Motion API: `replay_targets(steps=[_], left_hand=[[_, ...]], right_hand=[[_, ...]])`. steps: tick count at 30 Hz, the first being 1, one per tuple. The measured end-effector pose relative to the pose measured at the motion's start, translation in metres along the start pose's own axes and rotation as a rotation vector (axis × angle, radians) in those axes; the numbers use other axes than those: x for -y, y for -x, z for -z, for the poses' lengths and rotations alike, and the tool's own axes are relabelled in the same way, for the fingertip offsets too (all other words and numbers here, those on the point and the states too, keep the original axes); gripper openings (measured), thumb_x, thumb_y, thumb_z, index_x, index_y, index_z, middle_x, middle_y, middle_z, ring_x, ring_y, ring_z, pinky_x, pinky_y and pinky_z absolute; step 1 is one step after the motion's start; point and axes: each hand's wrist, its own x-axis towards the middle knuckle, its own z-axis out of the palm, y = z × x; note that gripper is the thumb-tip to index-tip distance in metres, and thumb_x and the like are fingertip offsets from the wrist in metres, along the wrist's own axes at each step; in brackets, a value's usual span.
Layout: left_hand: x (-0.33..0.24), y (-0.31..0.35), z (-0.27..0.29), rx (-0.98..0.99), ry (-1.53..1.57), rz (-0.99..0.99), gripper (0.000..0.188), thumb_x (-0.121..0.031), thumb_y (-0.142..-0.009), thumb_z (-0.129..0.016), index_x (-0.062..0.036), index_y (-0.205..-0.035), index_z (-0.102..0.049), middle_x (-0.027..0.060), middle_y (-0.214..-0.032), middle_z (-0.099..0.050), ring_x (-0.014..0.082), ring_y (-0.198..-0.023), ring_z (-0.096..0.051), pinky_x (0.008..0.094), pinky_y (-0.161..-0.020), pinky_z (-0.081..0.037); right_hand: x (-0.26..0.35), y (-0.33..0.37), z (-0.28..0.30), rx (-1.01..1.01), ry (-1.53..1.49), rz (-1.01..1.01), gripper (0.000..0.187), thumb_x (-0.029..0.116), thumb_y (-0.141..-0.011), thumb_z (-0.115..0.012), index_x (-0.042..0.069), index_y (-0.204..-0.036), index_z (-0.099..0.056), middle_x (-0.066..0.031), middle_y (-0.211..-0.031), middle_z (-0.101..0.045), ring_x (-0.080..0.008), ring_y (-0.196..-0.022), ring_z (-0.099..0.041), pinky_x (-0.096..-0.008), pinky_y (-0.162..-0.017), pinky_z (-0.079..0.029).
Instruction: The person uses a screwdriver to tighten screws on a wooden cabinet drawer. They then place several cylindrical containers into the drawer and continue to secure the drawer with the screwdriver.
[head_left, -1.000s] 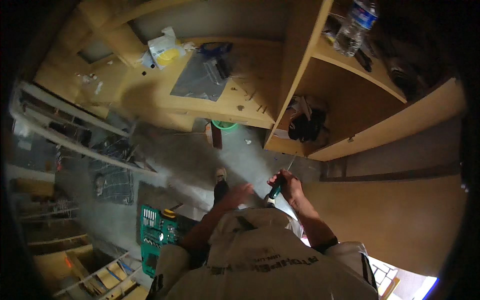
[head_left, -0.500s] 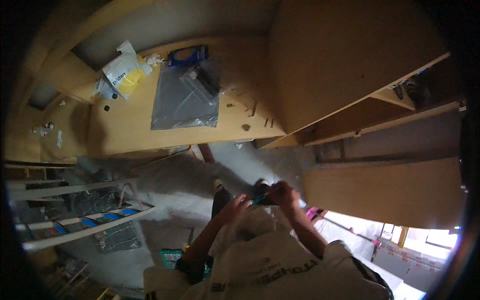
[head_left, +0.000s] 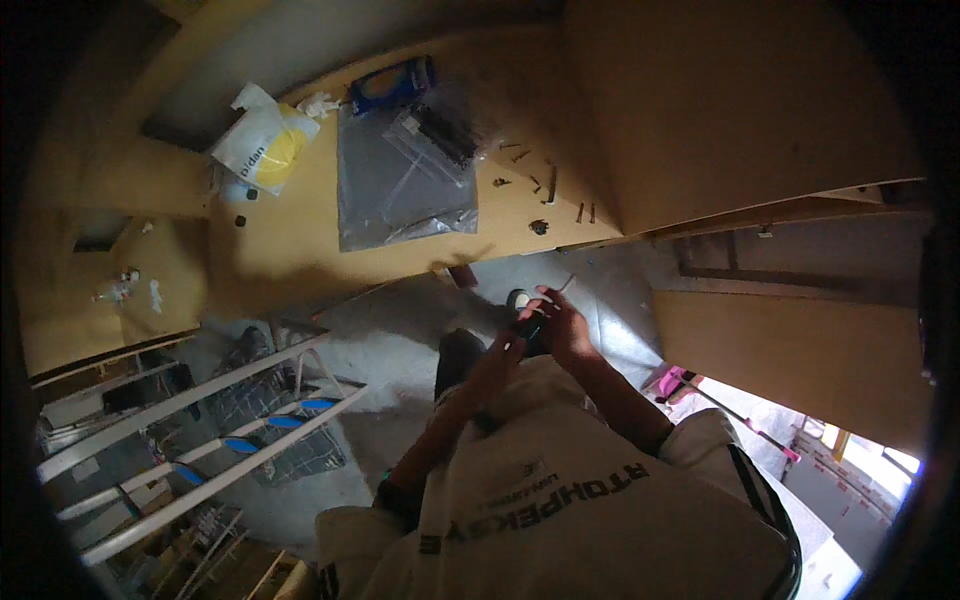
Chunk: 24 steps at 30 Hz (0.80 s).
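Observation:
In front of my body, low over the floor, my two hands meet around a small dark green tool with a handle (head_left: 532, 326). Its exact kind is too dark and blurred to tell. My left hand (head_left: 497, 352) is closed on its near end. My right hand (head_left: 563, 328) curls its fingers around the other side. A thin pale tip (head_left: 568, 284) sticks out past the right fingers; whether it belongs to the tool is unclear. On the wooden board beyond lie several screws (head_left: 552, 185) and a small dark fitting (head_left: 539, 228).
A grey plastic sheet (head_left: 375, 190), a blue packet (head_left: 392, 84), a clear bag of dark parts (head_left: 440, 137) and a white-yellow bag (head_left: 262, 145) lie on the board. A stepladder (head_left: 225, 455) stands at left. Wooden panels (head_left: 740, 110) rise at right; a pink-ended pole (head_left: 745, 425) lies lower right.
My view has shifted, so the board and ladder appear farther right. Both hands have drawn closer together around the green tool, which showed more openly between them before.

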Motion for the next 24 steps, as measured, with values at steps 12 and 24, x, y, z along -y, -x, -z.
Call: replay_targets(steps=[12,24], left_hand=[[0.093,0.008,0.116,0.024,0.316,0.451,0.043,-0.032,-0.091,-0.054,-0.0013,-0.120,-0.049,0.0179,-0.100,-0.060,0.0296,-0.097,-0.057,0.0364,-0.088,-0.042],[0.123,0.083,0.202,-0.296,0.660,0.616,0.029,-0.031,-0.094,-0.047,-0.0033,-0.100,-0.045,0.0139,-0.076,-0.059,0.0241,-0.060,-0.060,0.0378,-0.046,-0.050]], right_hand=[[-0.126,-0.115,0.058,-0.183,1.324,0.426,0.049,0.033,-0.090,-0.048,0.000,-0.127,-0.045,-0.0191,-0.112,-0.059,-0.0289,-0.106,-0.055,-0.0352,-0.092,-0.042],[-0.040,-0.179,0.065,-0.469,1.659,-0.025,0.059,0.012,-0.079,-0.047,0.009,-0.135,-0.030,-0.0112,-0.139,-0.033,-0.0375,-0.113,-0.048,-0.0468,-0.094,-0.041]])
